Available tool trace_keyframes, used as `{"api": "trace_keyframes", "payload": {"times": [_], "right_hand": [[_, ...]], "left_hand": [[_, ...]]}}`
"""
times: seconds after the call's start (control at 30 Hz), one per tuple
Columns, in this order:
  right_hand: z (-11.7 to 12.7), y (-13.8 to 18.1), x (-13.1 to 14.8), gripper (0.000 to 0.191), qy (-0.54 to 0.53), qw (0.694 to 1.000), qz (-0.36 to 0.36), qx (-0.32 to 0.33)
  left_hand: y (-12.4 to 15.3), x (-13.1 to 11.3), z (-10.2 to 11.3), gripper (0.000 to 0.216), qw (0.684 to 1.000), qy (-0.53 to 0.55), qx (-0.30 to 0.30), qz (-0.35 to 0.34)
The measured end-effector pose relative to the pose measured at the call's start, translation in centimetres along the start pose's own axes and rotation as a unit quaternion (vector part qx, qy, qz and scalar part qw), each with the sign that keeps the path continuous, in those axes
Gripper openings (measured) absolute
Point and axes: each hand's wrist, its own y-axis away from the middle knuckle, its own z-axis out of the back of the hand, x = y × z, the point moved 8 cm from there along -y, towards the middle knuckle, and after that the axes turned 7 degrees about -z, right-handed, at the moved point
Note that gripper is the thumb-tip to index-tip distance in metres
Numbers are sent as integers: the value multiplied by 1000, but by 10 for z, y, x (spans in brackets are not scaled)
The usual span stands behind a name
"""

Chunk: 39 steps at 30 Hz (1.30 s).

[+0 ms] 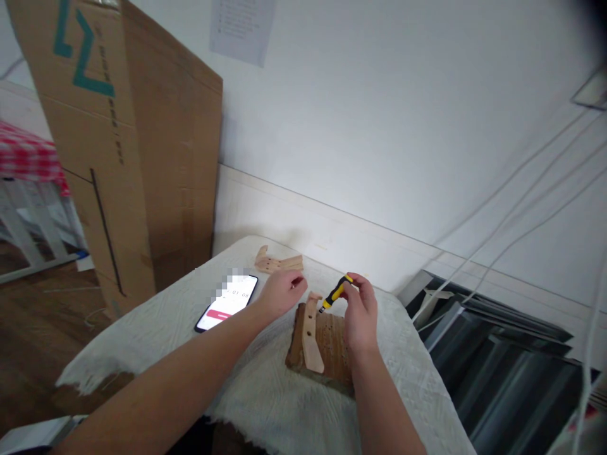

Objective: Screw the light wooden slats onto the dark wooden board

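Observation:
My right hand (pixel 360 309) grips a small yellow-and-black screwdriver (pixel 335 294), its tip angled down toward a pale wooden piece with holes (pixel 310 332). That piece lies on a dark brown wooden board (pixel 332 347) on the white cloth-covered table (pixel 265 385). My left hand (pixel 283 292) hovers just left of the wooden piece, fingers curled and pinched together, possibly on something tiny that I cannot make out. Another pale wooden part (pixel 277 262) lies at the table's far edge.
A phone (pixel 226 301) with a lit screen lies on the cloth left of my left hand. A tall cardboard box (pixel 123 139) leans against the wall at left. White cables (pixel 521 215) and dark panels (pixel 497 354) are at right.

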Motion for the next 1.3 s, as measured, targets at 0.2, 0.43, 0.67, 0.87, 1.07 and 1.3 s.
{"api": "trace_keyframes", "payload": {"times": [0.2,0.43,0.67,0.87,1.07,1.3], "right_hand": [[2,1,10,29,111,989,99,-9],[2,7,14,32,118,982,146,-22],[4,11,15,34,103,985,135,-43],[-8,10,14,36,149,981,123,28],[-17,9,5,41,189,974,101,71],[-25,11,4,38,174,974,110,95]], "left_hand": [[-1,3,-4,22,1000,21,6,5],[0,3,-7,25,999,35,23,9],[-1,22,-13,40,998,-58,-13,-20],[1,40,-34,56,980,-183,72,-13],[0,54,-46,50,959,-263,104,11],[2,71,-53,41,940,-312,122,60]]}}
